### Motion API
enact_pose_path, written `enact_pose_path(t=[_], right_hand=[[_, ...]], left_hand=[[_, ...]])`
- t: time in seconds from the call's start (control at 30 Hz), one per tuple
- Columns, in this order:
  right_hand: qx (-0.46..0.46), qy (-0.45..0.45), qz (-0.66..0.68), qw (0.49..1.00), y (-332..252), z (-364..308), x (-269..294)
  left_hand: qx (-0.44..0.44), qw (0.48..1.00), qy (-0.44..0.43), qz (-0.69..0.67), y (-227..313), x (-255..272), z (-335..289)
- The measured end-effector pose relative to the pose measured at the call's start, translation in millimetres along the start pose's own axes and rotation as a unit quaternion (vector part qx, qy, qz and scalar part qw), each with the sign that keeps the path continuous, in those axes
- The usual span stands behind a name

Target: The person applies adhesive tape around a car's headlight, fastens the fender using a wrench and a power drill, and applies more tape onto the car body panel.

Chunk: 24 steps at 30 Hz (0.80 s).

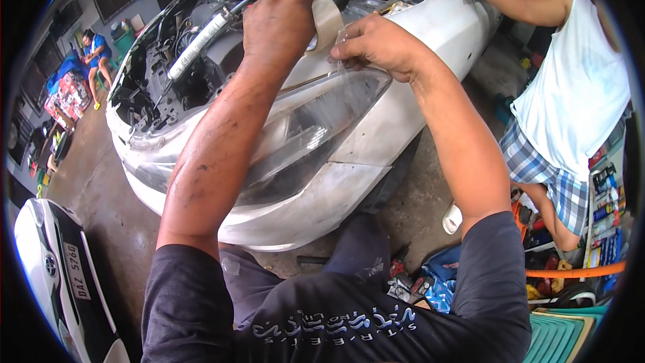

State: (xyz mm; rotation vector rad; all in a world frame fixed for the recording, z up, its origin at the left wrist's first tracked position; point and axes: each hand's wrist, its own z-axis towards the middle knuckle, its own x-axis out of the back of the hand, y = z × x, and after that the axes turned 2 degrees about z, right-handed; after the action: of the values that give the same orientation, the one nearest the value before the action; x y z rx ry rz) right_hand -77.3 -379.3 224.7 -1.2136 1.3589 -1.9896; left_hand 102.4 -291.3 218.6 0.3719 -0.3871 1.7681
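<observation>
Over the front of a white car, my left hand (279,23) grips a wide roll of clear tape (328,19). My right hand (383,47) pinches the loose end, with a thin transparent strip (341,72) hanging from the fingers. Just below both hands sits the car's headlight (306,138), its lens hazy and glossy in places. The pale bumper (322,195) curves around it, dull and smudged. Left of my left hand, a sealant tube in a caulking gun (205,44) lies across the uncovered engine bay (161,94).
At right, a person in a white sleeveless top (571,87) rests a hand on the fender (450,13). Tools and bottles (608,208), an orange hose (571,273) and a green plastic chair (561,339) lie nearby. Another car (64,275) stands lower left; a seated person (99,50) is beyond.
</observation>
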Motion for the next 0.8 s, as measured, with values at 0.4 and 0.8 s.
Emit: enact_pose_path(t=[0.4, 0.8], right_hand=[[0.050, 0.003, -0.103, 0.993, -41.1, 7.4, 10.8], [0.106, -0.015, 0.263, 0.959, -15.9, -35.5, -4.8]], left_hand=[[0.128, 0.991, 0.044, 0.015, -29.3, 11.5, 18.4], [0.080, 0.983, 0.167, 0.003, -33.2, 22.9, 22.5]])
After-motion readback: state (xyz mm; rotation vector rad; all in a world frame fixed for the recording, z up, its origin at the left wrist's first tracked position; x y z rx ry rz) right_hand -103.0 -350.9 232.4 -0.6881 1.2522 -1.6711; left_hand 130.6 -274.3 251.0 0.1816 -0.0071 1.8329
